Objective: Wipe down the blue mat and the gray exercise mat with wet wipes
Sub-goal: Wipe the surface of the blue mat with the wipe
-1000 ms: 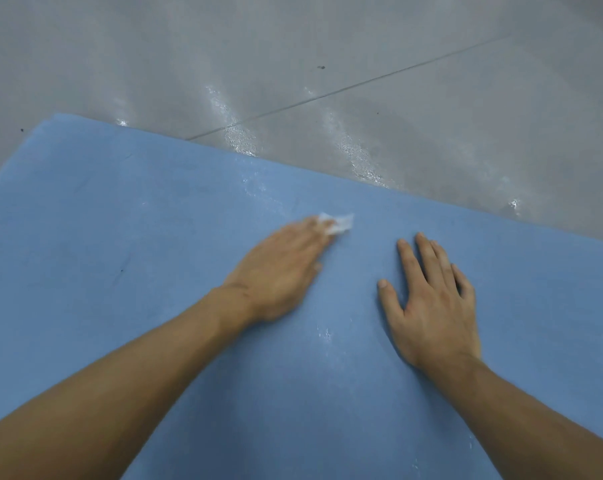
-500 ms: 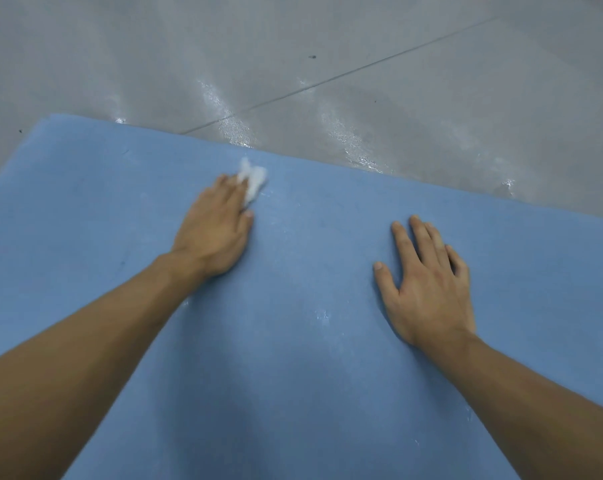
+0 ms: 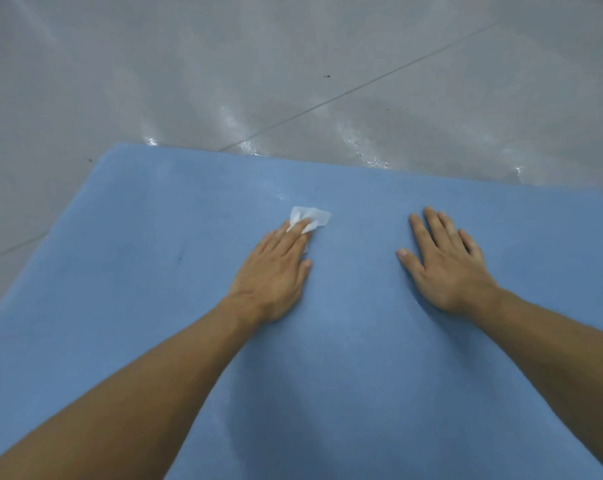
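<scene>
The blue mat [image 3: 127, 271] lies flat on the floor and fills the lower part of the head view. My left hand [image 3: 276, 268] lies flat on it with straight fingers, pressing a crumpled white wet wipe [image 3: 310, 218] under the fingertips; part of the wipe sticks out beyond them. My right hand [image 3: 445, 261] rests flat on the mat to the right, fingers spread, holding nothing. Faint wet streaks show on the mat near its far edge. The gray exercise mat is not in sight.
A glossy grey tiled floor [image 3: 293, 71] stretches beyond the mat's far edge and along its left side, with a dark joint line running diagonally. The mat's far left corner [image 3: 120, 150] is rounded.
My left hand has slid the wipe back to the right and a little nearer, away from the far edge. My right hand has stayed planted on the mat.
</scene>
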